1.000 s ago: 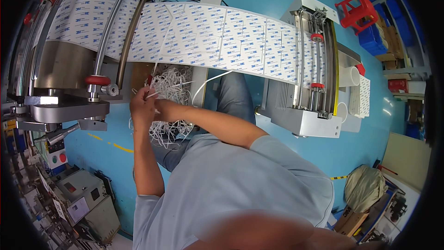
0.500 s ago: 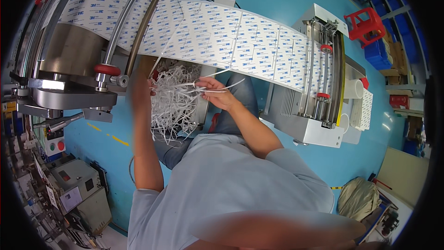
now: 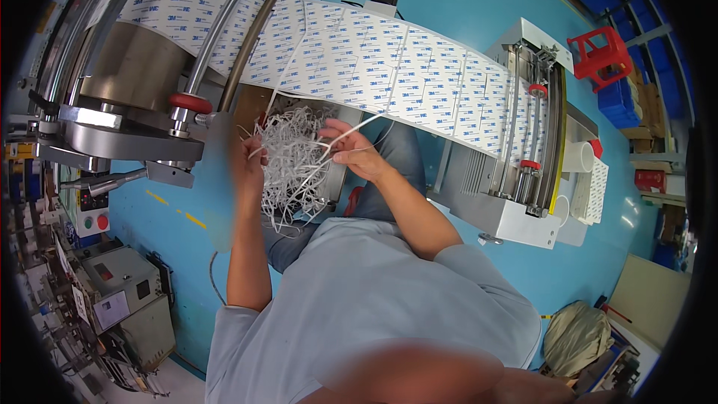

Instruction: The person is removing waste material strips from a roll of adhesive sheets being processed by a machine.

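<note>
A tangled heap of thin white strips (image 3: 292,168) fills the space between my hands, under the printed white sheet. My left hand (image 3: 253,161) is at the heap's left edge, its fingers curled round some strips; its wrist side is smeared. On the other side my right hand (image 3: 357,155) has index finger and thumb apart, beside the heap. One white strip (image 3: 360,129) slants from the sheet's near edge across the fingers of that hand into the heap. A further strip (image 3: 286,67) hangs from the sheet's left part toward the heap.
The wide white sheet with blue print (image 3: 359,60) spans from the roller machine (image 3: 134,135) at left to the metal unit with rods (image 3: 516,172) at right. A red stool (image 3: 602,56) stands at the far right. A grey control cabinet (image 3: 120,284) is at lower left.
My right hand has loosened from a pinch on the strips, its fingers spreading. The strip ends that stuck out past it have gone from there. My left hand shows more fully.
</note>
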`<state>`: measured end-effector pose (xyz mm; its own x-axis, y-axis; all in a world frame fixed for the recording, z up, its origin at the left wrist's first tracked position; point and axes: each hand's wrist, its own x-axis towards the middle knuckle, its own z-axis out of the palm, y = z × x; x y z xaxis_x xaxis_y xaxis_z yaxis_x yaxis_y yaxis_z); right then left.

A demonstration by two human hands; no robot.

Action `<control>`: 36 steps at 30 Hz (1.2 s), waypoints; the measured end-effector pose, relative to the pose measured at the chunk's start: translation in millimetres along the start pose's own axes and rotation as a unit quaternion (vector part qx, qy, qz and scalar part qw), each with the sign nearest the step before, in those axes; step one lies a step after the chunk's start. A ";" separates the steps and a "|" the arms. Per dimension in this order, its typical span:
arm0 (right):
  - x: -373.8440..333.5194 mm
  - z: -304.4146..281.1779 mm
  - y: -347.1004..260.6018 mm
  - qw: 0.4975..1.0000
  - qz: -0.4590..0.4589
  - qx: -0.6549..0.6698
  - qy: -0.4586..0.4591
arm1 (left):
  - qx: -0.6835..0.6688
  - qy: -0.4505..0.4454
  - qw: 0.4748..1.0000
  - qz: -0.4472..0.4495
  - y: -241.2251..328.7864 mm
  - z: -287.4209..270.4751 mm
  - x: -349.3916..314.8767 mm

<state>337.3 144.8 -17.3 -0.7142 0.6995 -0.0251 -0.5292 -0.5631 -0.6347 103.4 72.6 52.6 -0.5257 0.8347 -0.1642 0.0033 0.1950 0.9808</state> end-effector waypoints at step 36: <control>71.9 77.7 50.9 0.992 0.078 0.034 0.097 | 0.091 0.097 0.991 0.002 4.5 -98.3 -42.6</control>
<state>223.4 132.3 8.6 -0.6922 0.6687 -0.2715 -0.4528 -0.6953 -0.5582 42.2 -12.6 74.3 -0.6783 0.7250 -0.1197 0.1499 0.2960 0.9434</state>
